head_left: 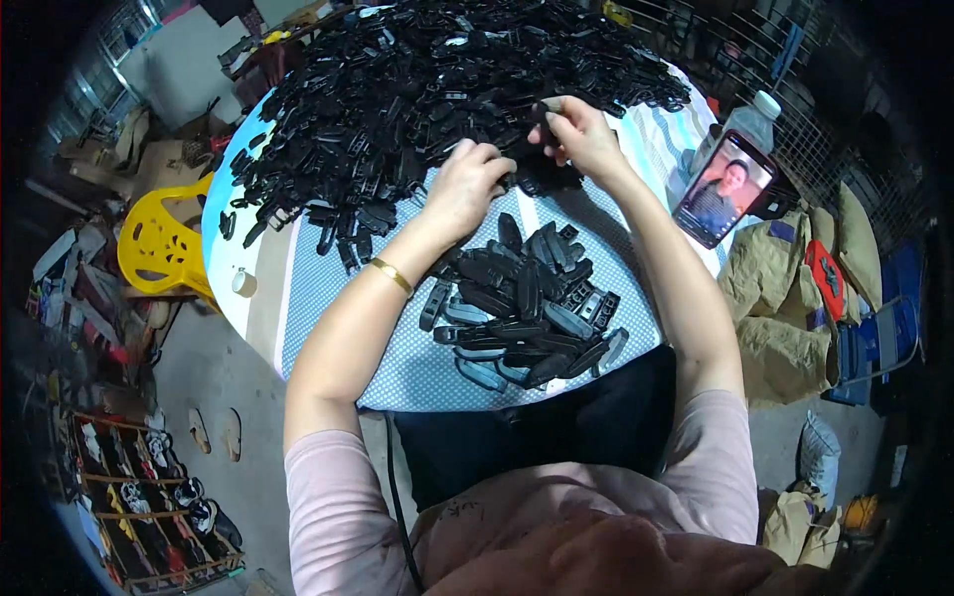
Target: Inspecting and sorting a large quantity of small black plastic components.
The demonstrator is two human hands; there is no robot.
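Note:
A large heap of small black plastic pieces (397, 109) covers the far half of the round table. My right hand (588, 144) is raised over the heap's near edge, with a small black plastic piece (540, 111) pinched between thumb and fingers. To its left, my left hand (465, 189) rests at the edge of the heap with its fingers curled in; whatever they may hold is hidden. Closer to my body lies a smaller pile of longer black and grey plastic pieces (527, 298). Neither hand touches that pile.
A phone (725, 189) leans against a clear plastic bottle (752, 121) at the table's right edge. A small white cup-like item (243, 283) sits at the left edge. Beyond are a yellow plastic stool (164, 238), brown sacks (780, 348) and a shoe rack (149, 514).

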